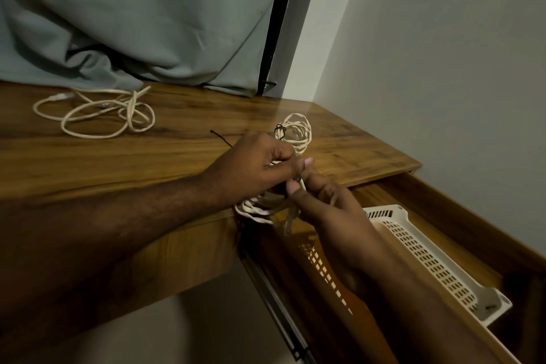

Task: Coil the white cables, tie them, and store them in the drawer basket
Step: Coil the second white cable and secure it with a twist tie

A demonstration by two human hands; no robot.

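Both hands, left hand point(260, 162) and right hand point(319, 201), are pinching the half-coiled white cable point(260, 208) at the wooden desk point(118, 162) edge, right above the perforated white plastic drawer basket point(428, 257), probably tying it.

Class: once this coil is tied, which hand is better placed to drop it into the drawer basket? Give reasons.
Probably the right hand: it already hangs over the open drawer, directly above the basket, pinching the coil. The left hand lies over the tabletop.
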